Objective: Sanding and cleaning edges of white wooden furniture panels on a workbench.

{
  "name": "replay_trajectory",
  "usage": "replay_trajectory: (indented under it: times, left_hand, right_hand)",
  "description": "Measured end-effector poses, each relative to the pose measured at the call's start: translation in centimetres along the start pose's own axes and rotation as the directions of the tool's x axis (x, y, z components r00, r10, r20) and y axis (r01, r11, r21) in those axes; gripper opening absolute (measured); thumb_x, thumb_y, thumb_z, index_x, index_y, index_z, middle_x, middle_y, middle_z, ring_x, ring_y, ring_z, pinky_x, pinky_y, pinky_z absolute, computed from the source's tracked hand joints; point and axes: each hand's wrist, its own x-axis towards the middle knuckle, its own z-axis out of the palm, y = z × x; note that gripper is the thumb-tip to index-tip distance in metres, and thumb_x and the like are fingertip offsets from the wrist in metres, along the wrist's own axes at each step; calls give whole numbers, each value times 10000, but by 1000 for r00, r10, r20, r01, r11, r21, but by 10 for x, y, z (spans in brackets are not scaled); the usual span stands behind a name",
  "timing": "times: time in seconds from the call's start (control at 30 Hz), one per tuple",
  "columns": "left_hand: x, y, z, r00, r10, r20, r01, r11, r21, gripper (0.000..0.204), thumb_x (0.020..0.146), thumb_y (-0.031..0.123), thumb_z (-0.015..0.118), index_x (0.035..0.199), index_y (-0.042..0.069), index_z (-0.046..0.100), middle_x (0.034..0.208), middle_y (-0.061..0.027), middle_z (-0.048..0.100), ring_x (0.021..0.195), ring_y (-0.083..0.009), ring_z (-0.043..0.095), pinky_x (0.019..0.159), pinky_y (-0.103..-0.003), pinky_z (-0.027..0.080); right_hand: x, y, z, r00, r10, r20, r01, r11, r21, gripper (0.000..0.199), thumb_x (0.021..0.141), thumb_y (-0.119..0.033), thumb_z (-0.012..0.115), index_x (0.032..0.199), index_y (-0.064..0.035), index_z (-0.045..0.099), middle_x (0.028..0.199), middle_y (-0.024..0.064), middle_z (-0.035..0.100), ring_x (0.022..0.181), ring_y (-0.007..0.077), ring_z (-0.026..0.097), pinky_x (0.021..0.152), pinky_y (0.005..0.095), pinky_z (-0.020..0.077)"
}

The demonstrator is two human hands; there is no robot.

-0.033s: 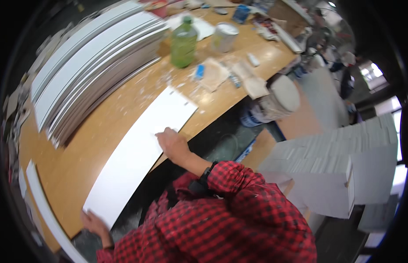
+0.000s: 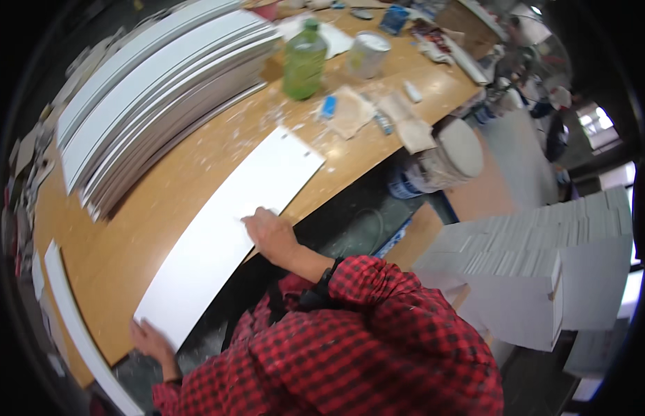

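Head | white panel point(image 2: 229, 236) flat, long axis near-left to far-right

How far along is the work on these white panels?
Done: one white panel lies flat on the wooden bench. In hand: the right hand presses on it, and the left hand grips its near end. Left: a tall stack of white panels sits behind.

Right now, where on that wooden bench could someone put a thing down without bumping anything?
The bare strip of orange wooden benchtop between the long white panel under both hands and the tall stack of white boards is free, widening toward the near left end. The far end is crowded: green plastic bottle, metal paint can, rags and scraps.
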Motion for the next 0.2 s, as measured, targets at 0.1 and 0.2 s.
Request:
replay_trajectory:
  times: [0.1, 0.2]
  left_hand:
    - [2, 14, 1, 999, -43, -2, 43, 991, -128, 402, 880, 228, 497, 1159, -60, 532, 1210, -248, 499, 1090, -387, 465, 951, -417, 343]
    - [-3, 18, -8, 995, -63, 81, 77, 981, -177, 419, 870, 270, 522, 1213, 28, 530, 1279, -211, 450, 1146, -355, 415, 994, -416, 286]
  right_hand:
    - [-15, -66, 12, 956, -230, 182, 181, 951, 250, 109, 795, -125, 521, 871, -78, 584, 742, 79, 487, 719, 234, 545, 591, 344, 463]
    - [-6, -69, 17, 899, -245, 362, 183, 963, 196, 137, 797, -150, 546, 905, -88, 602, 863, 87, 564, 824, 264, 569, 731, 334, 492]
